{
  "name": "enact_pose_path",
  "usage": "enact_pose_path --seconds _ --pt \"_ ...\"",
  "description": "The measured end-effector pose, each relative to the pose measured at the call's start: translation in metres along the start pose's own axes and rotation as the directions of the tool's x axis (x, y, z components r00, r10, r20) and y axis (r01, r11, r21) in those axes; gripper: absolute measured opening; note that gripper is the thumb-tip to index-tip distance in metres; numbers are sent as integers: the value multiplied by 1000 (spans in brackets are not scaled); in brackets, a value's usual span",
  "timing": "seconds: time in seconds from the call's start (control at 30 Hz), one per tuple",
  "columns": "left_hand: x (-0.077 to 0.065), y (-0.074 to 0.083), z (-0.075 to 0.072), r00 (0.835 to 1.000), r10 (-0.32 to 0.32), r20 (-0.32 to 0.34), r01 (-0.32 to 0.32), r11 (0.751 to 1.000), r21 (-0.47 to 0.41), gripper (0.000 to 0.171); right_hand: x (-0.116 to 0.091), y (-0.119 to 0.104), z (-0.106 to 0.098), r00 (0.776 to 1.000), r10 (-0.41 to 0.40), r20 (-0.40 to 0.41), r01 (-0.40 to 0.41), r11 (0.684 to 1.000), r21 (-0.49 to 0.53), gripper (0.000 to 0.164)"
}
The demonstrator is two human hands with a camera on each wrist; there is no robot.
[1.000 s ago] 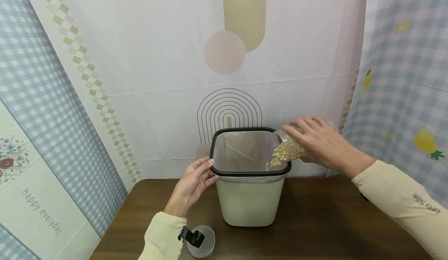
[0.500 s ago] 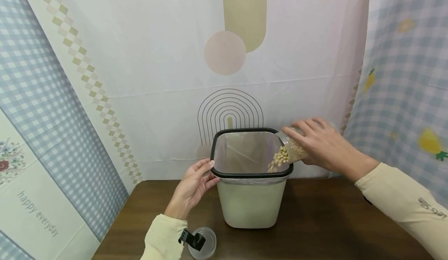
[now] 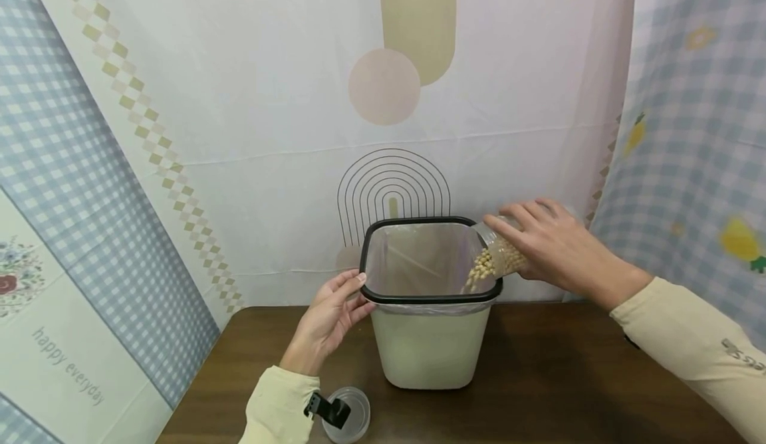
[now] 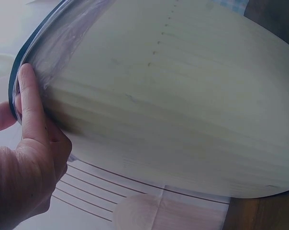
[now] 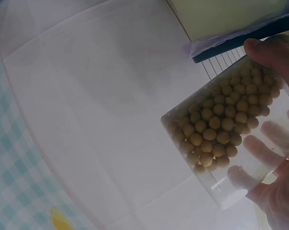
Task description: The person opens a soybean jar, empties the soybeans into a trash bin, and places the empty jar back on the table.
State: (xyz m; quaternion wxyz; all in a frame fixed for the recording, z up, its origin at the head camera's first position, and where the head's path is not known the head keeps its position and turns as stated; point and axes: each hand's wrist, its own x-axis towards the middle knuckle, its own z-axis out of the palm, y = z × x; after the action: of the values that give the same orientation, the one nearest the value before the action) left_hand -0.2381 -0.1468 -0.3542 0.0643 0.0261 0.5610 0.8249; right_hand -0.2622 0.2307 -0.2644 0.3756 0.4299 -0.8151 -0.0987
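Observation:
A pale green trash bin (image 3: 429, 347) with a black rim (image 3: 431, 299) and a clear plastic liner (image 3: 413, 254) stands upright on the table. My left hand (image 3: 326, 314) pinches its left rim, thumb on top and fingers below. Over the right rim, my right hand (image 3: 553, 248) grips a clear plastic jar (image 5: 209, 184) tilted mouth-down toward the bin. Soybeans (image 3: 481, 270) stream from the mouth into the bin. In the right wrist view many soybeans still lie inside the jar. The bottom of the bin's inside is hidden.
A clear round lid (image 3: 357, 417) lies on the dark wooden table (image 3: 568, 371) near the left wrist, partly behind a black wrist strap (image 3: 328, 409). A printed cloth (image 3: 269, 98) hangs behind the table, with checked cloths on both sides.
Soybeans keep flowing from the tilted jar into the bin. My right hand and the jar have shifted slightly to the right; my left hand stays on the rim.

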Motion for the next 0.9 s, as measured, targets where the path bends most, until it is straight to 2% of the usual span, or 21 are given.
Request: enact_pose_path --seconds 0.3,0.67,0.9 --pt "2 -1 0 1000 2 -7 -2 1000 7 45 -2 2 3 1000 -18 -18 18 1000 -10 105" --pt "-1 1 -1 1000 -6 -2 6 1000 1 42 0 -2 -1 999 -30 -22 30 999 -16 109" --pt "-3 3 -1 1000 -13 2 13 1000 -6 40 3 -3 -4 999 -28 -23 27 999 -35 107"
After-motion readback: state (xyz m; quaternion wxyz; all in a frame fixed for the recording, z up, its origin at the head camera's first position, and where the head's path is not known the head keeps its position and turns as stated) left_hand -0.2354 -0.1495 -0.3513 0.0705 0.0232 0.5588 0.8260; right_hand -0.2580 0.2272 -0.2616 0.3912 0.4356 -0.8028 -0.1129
